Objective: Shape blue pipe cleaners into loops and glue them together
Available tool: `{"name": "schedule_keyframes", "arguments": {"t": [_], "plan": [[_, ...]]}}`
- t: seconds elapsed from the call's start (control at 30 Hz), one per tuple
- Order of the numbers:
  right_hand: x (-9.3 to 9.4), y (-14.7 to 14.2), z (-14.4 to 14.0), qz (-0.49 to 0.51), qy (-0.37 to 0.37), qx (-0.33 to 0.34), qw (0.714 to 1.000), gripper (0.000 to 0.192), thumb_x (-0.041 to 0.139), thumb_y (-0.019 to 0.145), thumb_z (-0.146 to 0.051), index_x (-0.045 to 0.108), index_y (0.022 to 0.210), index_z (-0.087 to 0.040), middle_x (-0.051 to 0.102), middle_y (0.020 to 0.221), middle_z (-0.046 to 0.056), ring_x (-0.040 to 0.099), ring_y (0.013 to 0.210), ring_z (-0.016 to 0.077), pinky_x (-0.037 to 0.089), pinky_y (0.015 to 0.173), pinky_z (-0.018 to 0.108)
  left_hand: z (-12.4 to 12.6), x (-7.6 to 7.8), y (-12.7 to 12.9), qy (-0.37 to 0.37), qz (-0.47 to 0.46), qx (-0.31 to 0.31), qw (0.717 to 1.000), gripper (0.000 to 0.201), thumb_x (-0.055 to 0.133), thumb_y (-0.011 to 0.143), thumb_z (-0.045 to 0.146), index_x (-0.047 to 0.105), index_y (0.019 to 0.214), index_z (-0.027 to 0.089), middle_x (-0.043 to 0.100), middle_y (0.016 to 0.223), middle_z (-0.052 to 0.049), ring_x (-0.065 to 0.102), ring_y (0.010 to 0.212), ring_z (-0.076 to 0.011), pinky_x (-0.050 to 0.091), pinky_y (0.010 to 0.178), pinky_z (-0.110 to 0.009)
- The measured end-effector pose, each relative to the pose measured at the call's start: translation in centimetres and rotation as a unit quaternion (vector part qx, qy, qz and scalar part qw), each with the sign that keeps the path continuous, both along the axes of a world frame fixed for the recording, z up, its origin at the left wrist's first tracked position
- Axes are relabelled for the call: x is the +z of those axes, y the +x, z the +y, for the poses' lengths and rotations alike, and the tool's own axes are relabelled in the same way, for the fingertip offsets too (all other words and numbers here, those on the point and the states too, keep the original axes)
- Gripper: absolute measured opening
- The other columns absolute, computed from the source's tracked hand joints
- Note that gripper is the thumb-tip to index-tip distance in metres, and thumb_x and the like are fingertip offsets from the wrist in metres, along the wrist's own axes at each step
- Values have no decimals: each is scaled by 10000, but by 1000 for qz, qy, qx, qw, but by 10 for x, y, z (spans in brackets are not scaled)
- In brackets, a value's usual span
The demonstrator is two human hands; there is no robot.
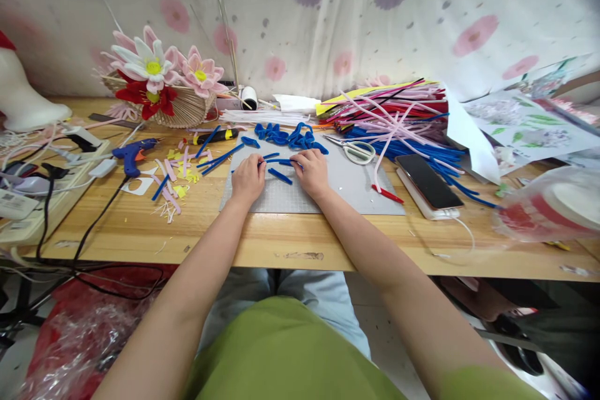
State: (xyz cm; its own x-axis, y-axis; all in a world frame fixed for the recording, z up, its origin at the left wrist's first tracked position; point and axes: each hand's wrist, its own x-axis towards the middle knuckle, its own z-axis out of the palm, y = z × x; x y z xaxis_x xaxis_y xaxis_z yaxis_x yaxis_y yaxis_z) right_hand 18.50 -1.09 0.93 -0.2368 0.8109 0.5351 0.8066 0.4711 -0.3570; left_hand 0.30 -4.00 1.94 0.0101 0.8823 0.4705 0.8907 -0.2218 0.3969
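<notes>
Grip: your left hand (pixel 247 179) and right hand (pixel 311 172) both pinch one blue pipe cleaner (pixel 277 162), fingers closed on it at either end
Left hand pose: knuckles up, palm down on the grey cutting mat (pixel 347 190), fingertips drawn together at the strand's left end; forearm runs straight in from your lower left
Right hand pose: palm down, fingers curled over the strand's right end, wrist low on the mat; forearm comes in from your lower right
Held piece: lies roughly level between the two hands, just above the mat, at the mat's upper left part
Loose blue piece (pixel 280 175): short length on the mat, between your hands, apart from both
Bent blue pieces (pixel 288 136): heaped at the mat's far edge, just beyond your fingers
Scissors (pixel 356 150): on the mat, to the right of your right hand, well clear
Glue gun (pixel 132 154): on the wooden table (pixel 140 225), left of the mat
Phone (pixel 429 182): face up, right of the mat
Pipe cleaner stock (pixel 398 119): mixed colours piled at far right
</notes>
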Motion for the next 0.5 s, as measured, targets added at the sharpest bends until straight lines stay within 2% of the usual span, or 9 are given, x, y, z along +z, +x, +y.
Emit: {"name": "schedule_keyframes", "arguments": {"t": [0.07, 0.2, 0.3, 0.4, 0.5], "plan": [[0, 0, 0, 9, -4, -6, 1000, 258, 430, 882, -305, 667, 931, -216, 620, 963, 87, 459, 963, 241, 349, 876, 384, 3, -1, -5, 14, -23, 23, 999, 221, 355, 880, 306, 514, 973, 183, 606, 960, -106, 541, 942, -232, 389, 829, -356], [-2, 4, 2, 38, -6, -39, 998, 243, 435, 869, -268, 665, 917, -204, 617, 950, 95, 465, 924, 243, 360, 858, 383, 13, -6, -33, 32, -87, 131, 987, 186, 410, 831, 239, 522, 966, 178, 588, 964, -123, 519, 986, -250, 371, 899, -401], [-3, 7, 3, 44, -15, -48, 998, 257, 423, 866, -252, 660, 951, -199, 610, 954, 101, 463, 921, 244, 363, 855, 385, 17, -7, -52, 28, -101, 162, 981, 187, 454, 792, 216, 545, 951, 180, 587, 958, -117, 515, 991, -251, 375, 917, -414], [-4, 6, 4, 44, -18, -33, 998, 271, 410, 869, -248, 662, 965, -218, 599, 946, 101, 457, 930, 247, 364, 857, 402, 13, -2, -50, 51, -83, 148, 984, 281, 489, 781, 218, 547, 1053, 181, 573, 1049, -123, 486, 1064, -254, 352, 962, -415], [-3, 3, 3, 42, -7, -14, 999, 269, 413, 872, -261, 670, 952, -238, 577, 972, 97, 444, 958, 246, 358, 873, 413, 5, 4, -31, 63, -35, 66, 995, 360, 524, 786, 257, 544, 1143, 215, 517, 1200, -115, 437, 1162, -256, 315, 1008, -412]]}}
